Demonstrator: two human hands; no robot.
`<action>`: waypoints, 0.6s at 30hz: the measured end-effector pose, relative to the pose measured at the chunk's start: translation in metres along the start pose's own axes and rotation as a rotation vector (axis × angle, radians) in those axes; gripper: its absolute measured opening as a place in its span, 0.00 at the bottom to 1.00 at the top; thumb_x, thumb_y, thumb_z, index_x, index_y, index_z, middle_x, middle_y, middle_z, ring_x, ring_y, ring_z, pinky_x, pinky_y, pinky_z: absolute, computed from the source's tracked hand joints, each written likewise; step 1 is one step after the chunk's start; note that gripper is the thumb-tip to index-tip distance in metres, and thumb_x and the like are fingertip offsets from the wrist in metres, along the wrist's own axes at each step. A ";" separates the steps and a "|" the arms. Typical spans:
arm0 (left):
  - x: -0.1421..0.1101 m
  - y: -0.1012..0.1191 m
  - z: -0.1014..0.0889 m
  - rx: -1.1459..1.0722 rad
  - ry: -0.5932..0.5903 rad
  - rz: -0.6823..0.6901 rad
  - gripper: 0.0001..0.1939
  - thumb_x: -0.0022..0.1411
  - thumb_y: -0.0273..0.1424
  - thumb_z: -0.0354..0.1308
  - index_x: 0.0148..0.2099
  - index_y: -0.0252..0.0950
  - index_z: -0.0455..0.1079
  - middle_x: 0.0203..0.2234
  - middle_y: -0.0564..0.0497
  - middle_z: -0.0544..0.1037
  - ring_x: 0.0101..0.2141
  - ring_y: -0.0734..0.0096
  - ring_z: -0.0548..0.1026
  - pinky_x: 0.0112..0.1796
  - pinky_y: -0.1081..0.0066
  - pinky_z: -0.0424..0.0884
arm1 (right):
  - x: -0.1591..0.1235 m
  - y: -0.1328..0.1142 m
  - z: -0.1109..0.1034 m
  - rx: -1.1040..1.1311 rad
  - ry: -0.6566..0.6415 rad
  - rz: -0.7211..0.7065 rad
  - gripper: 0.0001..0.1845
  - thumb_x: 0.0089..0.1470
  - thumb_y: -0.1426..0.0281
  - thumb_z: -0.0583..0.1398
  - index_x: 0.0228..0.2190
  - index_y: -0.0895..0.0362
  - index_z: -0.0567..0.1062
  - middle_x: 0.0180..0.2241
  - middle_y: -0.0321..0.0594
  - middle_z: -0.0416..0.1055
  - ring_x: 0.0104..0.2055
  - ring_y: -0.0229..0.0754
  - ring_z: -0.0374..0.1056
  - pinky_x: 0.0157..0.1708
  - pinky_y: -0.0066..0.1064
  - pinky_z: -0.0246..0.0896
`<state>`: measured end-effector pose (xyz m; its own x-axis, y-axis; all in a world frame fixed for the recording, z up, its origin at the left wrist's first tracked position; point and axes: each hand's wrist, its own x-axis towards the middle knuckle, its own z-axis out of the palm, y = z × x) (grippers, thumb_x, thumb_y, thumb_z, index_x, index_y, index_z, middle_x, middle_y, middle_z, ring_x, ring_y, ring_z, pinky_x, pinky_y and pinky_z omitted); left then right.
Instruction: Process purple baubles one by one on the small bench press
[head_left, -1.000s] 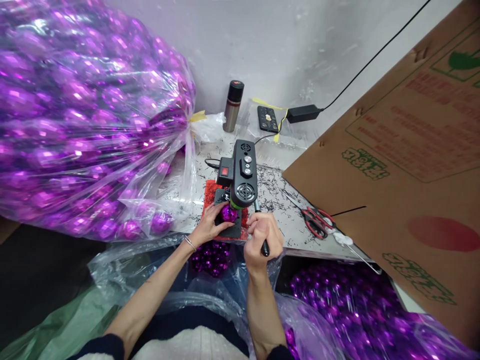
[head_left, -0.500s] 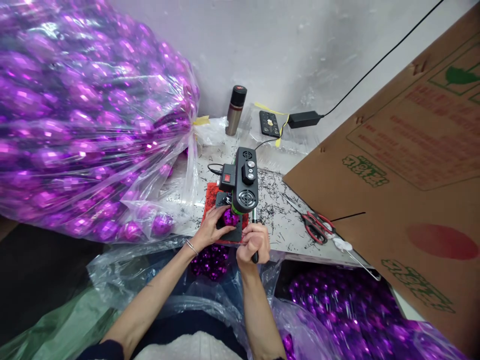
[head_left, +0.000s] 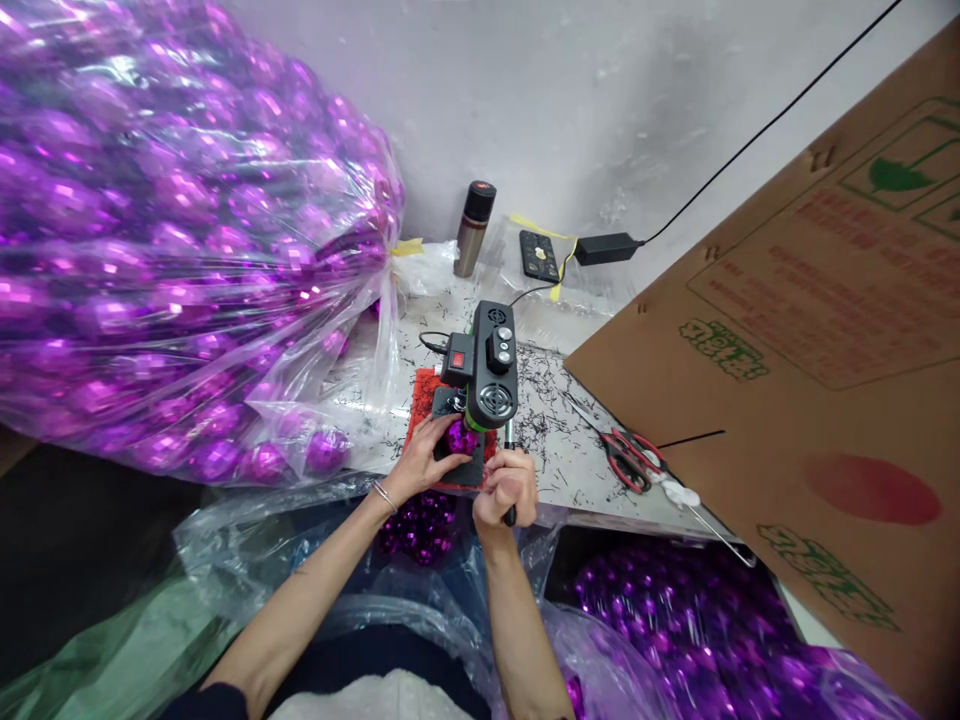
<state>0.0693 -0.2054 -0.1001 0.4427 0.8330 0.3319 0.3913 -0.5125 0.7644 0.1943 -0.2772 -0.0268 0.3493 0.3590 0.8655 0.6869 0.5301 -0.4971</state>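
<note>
A small black bench drill press [head_left: 496,365] with a red switch stands on a red mat [head_left: 422,388]. Under its head sits a shiny purple bauble [head_left: 459,436]. My left hand [head_left: 424,458] holds the bauble on the machine's plate, thumb on the near side and fingers on the far side. The fist of my right hand [head_left: 507,488] is wrapped round the machine's black lever handle [head_left: 511,515]. The bauble's top is hidden beneath the head. More purple baubles [head_left: 417,527] lie in clear plastic just below my hands.
A big clear bag of purple baubles [head_left: 187,250] fills the left. Behind the machine are a flask [head_left: 474,228], a phone [head_left: 538,256] and a power adapter [head_left: 607,248]. Red-handled scissors [head_left: 630,455] lie beside a cardboard box [head_left: 825,400] at right. Black shavings litter the table.
The view has shifted slightly. Both hands keep their places on the bauble and the lever handle, with no clear movement.
</note>
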 end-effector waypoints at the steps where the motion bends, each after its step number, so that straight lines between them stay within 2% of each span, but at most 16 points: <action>1: 0.000 0.000 0.000 0.001 -0.001 0.000 0.33 0.65 0.44 0.70 0.67 0.39 0.70 0.59 0.40 0.81 0.61 0.49 0.77 0.66 0.45 0.68 | -0.001 0.001 0.000 0.001 0.000 0.001 0.20 0.72 0.71 0.47 0.26 0.52 0.65 0.25 0.33 0.67 0.27 0.37 0.67 0.36 0.37 0.67; 9: 0.000 0.001 0.000 -0.006 0.001 -0.006 0.32 0.65 0.42 0.71 0.67 0.38 0.70 0.60 0.39 0.81 0.62 0.48 0.77 0.66 0.45 0.68 | -0.009 0.007 0.000 -0.008 -0.001 0.014 0.20 0.72 0.67 0.48 0.26 0.51 0.65 0.25 0.34 0.66 0.27 0.39 0.66 0.35 0.39 0.67; 18: 0.000 -0.002 0.001 -0.009 0.000 -0.011 0.33 0.64 0.43 0.71 0.67 0.38 0.71 0.60 0.39 0.81 0.62 0.48 0.77 0.67 0.44 0.68 | -0.009 0.008 0.003 -0.008 0.031 -0.007 0.21 0.72 0.69 0.46 0.25 0.51 0.64 0.24 0.32 0.65 0.25 0.38 0.65 0.36 0.39 0.67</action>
<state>0.0693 -0.2049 -0.1020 0.4380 0.8388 0.3234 0.3891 -0.5012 0.7729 0.1951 -0.2740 -0.0386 0.3636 0.3310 0.8707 0.6949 0.5262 -0.4902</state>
